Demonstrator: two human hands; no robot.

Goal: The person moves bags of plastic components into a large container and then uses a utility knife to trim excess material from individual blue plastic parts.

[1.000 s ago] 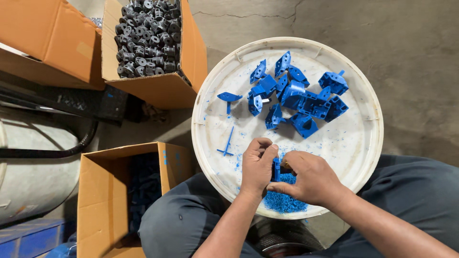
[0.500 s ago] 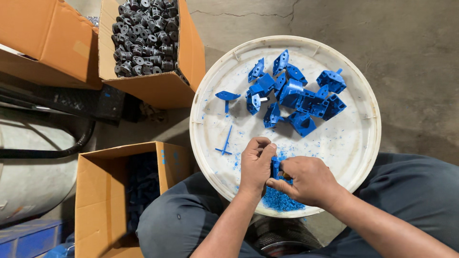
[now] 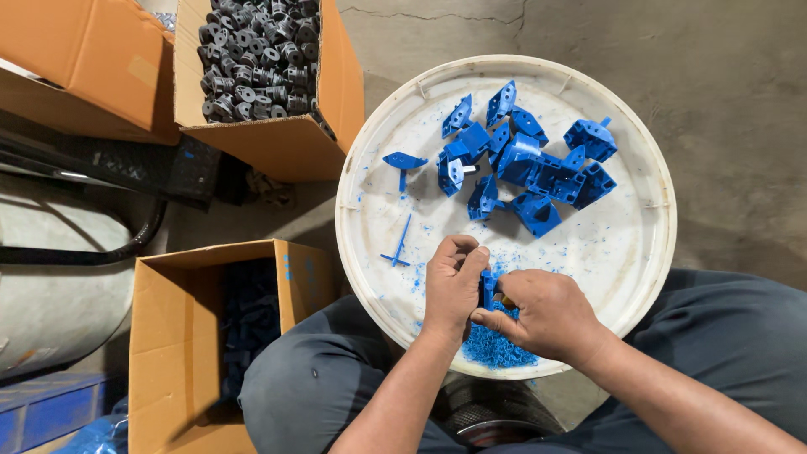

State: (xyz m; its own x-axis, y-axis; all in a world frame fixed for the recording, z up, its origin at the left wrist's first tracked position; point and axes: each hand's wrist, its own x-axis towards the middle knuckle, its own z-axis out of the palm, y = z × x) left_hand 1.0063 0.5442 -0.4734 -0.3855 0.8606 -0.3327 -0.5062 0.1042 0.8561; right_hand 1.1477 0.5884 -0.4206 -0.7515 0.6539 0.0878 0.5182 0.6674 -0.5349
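Both hands, left hand (image 3: 451,282) and right hand (image 3: 542,313), close fingers around one blue part (image 3: 488,287).

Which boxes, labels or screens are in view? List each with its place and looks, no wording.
Open cardboard box, top middle, left of the white tray: brown, full of small black parts.
Closed cardboard box, top left corner: plain orange-brown, with a strip of tape.
Open cardboard box, bottom left beside the person's knee: brown, small blue marks on an inner flap, dark blue parts inside.
No screens or signs show.
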